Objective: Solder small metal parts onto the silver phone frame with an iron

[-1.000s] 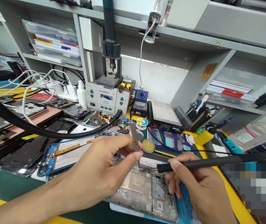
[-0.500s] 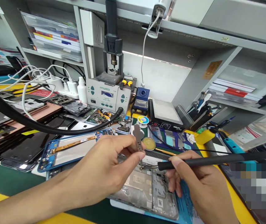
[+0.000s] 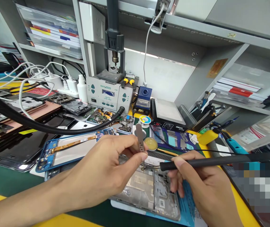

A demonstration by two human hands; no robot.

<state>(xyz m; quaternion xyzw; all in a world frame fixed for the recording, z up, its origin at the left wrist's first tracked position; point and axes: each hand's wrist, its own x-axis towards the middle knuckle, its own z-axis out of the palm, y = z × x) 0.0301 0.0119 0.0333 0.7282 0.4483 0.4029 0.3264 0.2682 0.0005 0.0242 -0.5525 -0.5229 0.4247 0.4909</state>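
A: Anything diff vs a sec ago?
B: Barely. Cam drifted a bit, so the grey hot-air rework station (image 3: 110,94) sits slightly off in frame. The left hand (image 3: 101,176) is in the same pos., thumb and forefinger pinched on the slim silver metal tweezers (image 3: 140,143). Their top end leans a touch more to the right than before.
A: And the other?
B: The right hand (image 3: 201,192) hasn't budged. Fingers wrapped pen-style round the long black soldering iron (image 3: 208,161), handle running off to the right.
A: Where's the tip?
B: On the opened silver-grey phone chassis (image 3: 146,192), at its far edge, meeting the tweezer points. Same spot as 1 sec back. Too small to tell what's btw the points, if anything.
A: Phone moved?
B: No. It lies flat on the light blue mat (image 3: 186,201) on the green bench top (image 3: 7,186). The lower right fingers seem to rest on its right side.
A: So what does that say?
B: I'd judge both tools are being held steady on one point. No lift, no reposition, so work there looks ongoing, not finished.
A: Nearby stuff?
B: Round brass-coloured tin (image 3: 151,144) just beside the tweezers on the right, blue-framed phone display panel (image 3: 70,151) to the left, thick black hose (image 3: 30,124) arcing across to the station.
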